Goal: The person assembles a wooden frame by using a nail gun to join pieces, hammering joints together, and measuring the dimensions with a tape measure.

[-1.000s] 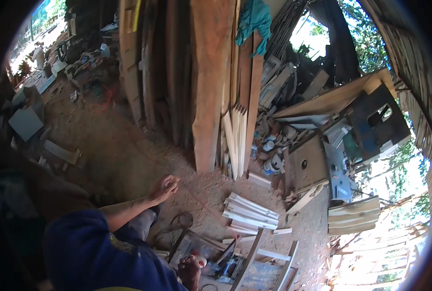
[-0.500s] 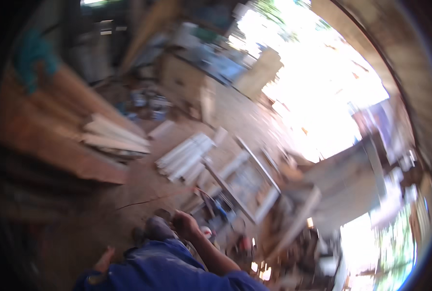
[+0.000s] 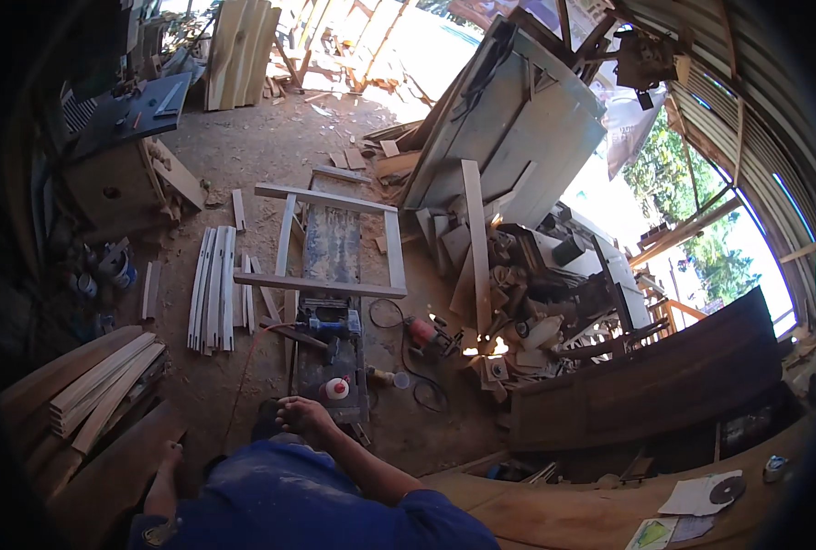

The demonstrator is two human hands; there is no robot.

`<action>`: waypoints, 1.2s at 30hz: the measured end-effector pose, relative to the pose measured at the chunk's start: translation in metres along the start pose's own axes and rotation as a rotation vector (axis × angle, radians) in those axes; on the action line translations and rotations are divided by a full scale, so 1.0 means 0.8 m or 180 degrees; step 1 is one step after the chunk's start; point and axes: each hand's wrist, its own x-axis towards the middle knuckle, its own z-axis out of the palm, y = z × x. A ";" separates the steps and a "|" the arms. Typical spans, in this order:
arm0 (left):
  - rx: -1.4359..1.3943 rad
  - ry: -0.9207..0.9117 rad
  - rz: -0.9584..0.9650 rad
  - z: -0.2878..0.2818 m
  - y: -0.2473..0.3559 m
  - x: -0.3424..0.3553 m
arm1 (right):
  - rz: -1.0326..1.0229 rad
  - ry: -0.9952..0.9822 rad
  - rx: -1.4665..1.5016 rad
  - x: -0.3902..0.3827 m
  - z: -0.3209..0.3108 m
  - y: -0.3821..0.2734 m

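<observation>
My right hand (image 3: 305,417) is in front of my body with its fingers curled in; whatever they hold, if anything, is hidden. It is nearest to a white glue bottle with a red cap (image 3: 335,389) on a low dark bench (image 3: 337,367). My left hand (image 3: 170,453) hangs low beside a wide brown board (image 3: 142,449), its fingers too small and shaded to read. A blue power tool (image 3: 330,326) and a hammer (image 3: 332,350) lie on the bench. Across its far part rests a rectangular wooden frame (image 3: 325,288).
Pale wooden strips (image 3: 212,289) lie on the floor left of the bench, and stacked slats (image 3: 105,385) are at lower left. A red corded power tool (image 3: 426,335) sits at right. Grey panels (image 3: 527,128) lean behind a scrap pile (image 3: 518,275).
The view has swung to the right and steadied from a blur; the bench and wooden frame now stand more central and upright. Both my hands remain low near my body.
</observation>
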 end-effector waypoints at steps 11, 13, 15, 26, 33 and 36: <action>-0.0091 -0.1057 0.0479 0.036 0.333 0.207 | -0.0802 0.0463 -0.0388 -0.008 -0.004 -0.020; 0.0038 -0.1455 0.0540 0.071 0.386 0.230 | -0.0916 0.0649 -0.0279 -0.022 0.002 -0.016; 0.0486 -0.1611 0.0875 0.101 0.436 0.242 | -0.1038 0.0893 -0.0242 -0.036 0.010 -0.015; 0.1204 -0.2030 0.2035 0.273 0.666 0.333 | -0.1198 0.2008 0.0568 0.007 0.035 -0.012; 0.1592 -0.1989 0.2342 0.362 0.730 0.387 | -0.0991 0.2482 0.1392 0.082 0.093 -0.037; 0.1763 -0.2154 0.2509 0.395 0.730 0.391 | -0.0769 0.2781 0.1522 0.100 0.121 -0.033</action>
